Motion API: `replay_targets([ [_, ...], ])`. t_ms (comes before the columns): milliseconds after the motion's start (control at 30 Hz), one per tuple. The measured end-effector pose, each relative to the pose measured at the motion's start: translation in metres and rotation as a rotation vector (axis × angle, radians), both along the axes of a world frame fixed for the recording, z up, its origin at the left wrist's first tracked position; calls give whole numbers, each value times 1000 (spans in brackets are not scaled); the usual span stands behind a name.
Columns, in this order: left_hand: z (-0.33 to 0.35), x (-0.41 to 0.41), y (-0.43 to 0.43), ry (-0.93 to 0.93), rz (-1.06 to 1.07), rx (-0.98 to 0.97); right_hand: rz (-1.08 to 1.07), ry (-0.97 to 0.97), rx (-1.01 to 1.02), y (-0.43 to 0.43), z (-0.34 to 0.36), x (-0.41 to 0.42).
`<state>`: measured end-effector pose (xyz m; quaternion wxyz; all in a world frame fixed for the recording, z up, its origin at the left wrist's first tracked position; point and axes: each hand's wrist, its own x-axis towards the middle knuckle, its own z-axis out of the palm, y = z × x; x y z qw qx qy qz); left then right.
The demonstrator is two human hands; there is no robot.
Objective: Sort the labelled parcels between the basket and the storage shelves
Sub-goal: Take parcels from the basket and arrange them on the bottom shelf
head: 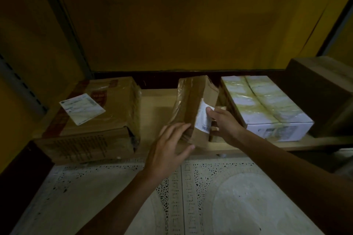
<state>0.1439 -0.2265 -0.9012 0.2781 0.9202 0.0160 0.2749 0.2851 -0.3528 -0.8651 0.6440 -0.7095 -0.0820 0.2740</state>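
Observation:
A narrow brown taped parcel (193,105) with a white label on its right face stands tilted on the low shelf (156,114). My left hand (168,150) grips its near lower-left corner. My right hand (223,124) holds its right side, thumb on the label. To the left lies a large brown carton (107,118) with a white label on top. A white taped box (265,107) sits on the right of the shelf. A small brown parcel (221,108) is mostly hidden behind my right hand. No basket is in view.
A dark brown box (321,89) stands at the far right of the shelf. A yellow wall rises behind, with metal shelf uprights (66,23) at the left and right. Patterned white floor tiles (210,196) lie below the shelf edge.

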Motion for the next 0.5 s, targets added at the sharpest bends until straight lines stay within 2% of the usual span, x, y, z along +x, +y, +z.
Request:
replay_targets([
  [133, -10, 5, 8, 96, 134, -294, 66, -111, -114, 8, -8, -6],
  [267, -20, 6, 19, 99, 198, -302, 164, -137, -159, 31, -18, -18],
  [300, -22, 5, 21, 119, 232, -255, 166, -132, -147, 38, -20, -21],
  [367, -22, 5, 24, 180, 341, -15, 200, -98, -79, 51, -22, -26],
  [433, -16, 5, 26, 193, 351, 193, 258, -90, -27, 59, -24, -31],
  [500, -12, 5, 28, 157, 296, 308, 278, -367, -204, 55, -26, -28],
])
